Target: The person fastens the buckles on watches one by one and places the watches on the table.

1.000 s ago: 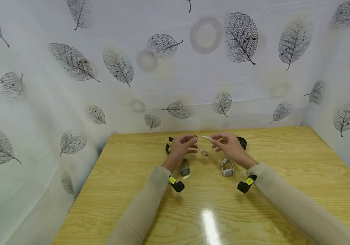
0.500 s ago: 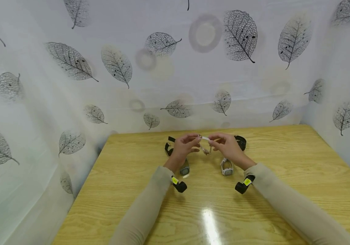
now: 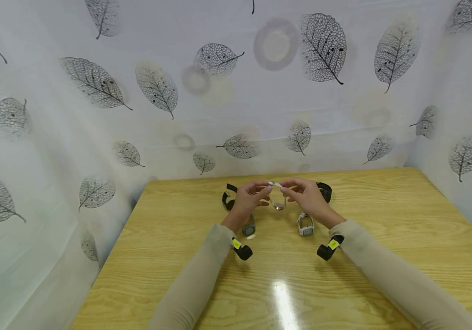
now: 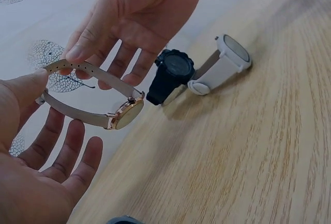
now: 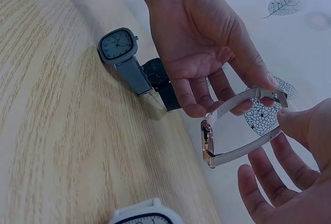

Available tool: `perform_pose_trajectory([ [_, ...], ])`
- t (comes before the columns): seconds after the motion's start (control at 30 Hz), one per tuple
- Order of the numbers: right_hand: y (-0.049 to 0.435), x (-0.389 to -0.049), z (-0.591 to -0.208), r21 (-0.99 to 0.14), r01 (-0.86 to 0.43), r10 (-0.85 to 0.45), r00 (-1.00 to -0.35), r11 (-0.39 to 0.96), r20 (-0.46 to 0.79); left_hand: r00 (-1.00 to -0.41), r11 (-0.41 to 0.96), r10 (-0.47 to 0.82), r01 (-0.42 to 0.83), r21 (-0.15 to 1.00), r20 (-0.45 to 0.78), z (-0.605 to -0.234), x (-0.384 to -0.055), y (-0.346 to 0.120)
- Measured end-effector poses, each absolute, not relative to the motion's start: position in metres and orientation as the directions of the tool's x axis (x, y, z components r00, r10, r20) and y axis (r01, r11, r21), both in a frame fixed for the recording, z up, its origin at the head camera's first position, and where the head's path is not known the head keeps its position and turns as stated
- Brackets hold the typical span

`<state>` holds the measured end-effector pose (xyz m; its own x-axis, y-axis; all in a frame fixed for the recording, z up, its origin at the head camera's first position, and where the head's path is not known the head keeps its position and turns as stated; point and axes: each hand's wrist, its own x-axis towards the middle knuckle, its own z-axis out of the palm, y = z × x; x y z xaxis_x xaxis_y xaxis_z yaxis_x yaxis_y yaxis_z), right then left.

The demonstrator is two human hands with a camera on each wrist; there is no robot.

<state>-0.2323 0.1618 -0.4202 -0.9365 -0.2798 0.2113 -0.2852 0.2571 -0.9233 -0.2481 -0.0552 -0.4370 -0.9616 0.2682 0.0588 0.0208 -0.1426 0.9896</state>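
Both hands hold one wristwatch [image 4: 126,114] with a rose-gold case and a pale strap, raised above the table in the head view. My left hand [image 3: 247,201] pinches the buckle end between thumb and forefinger. The holed strap end [image 4: 83,66] is pinched by my right hand [image 3: 308,196]. The two ends meet at the buckle [image 5: 282,97], so the strap forms a loop with the case hanging at the bottom. Fingertips partly hide the buckle, and I cannot tell whether the strap is fastened. The other fingers of both hands spread loosely under the loop.
On the wooden table [image 3: 169,238], a grey square watch [image 3: 249,229] and a black watch [image 3: 227,201] lie by the left hand. A white watch [image 3: 306,225] and a black sports watch [image 3: 325,191] stand by the right. A leaf-print curtain [image 3: 343,151] hangs behind.
The strap ends, apart a second ago, have come together at the buckle as the hands drew closer. Since then the hands barely move, while the hanging case has swung slightly.
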Motion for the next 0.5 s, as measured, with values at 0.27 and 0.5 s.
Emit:
perform_pose_trajectory([
  [0.27, 0.1600, -0.2332, -0.4238, -0.914, -0.301, -0.281, -0.933, 0.272, 0.224, -0.965, -0.123, 0.253, 0.042, 0.991, 0.072, -0.4386, -0.2476, -0.0538],
  [0.5, 0.1554, -0.2310, -0.4220, -0.897, -0.316, -0.288, -0.930, 0.309, 0.228, -0.965, -0.087, 0.243, 0.080, 0.993, 0.099, -0.4413, -0.2472, -0.0496],
])
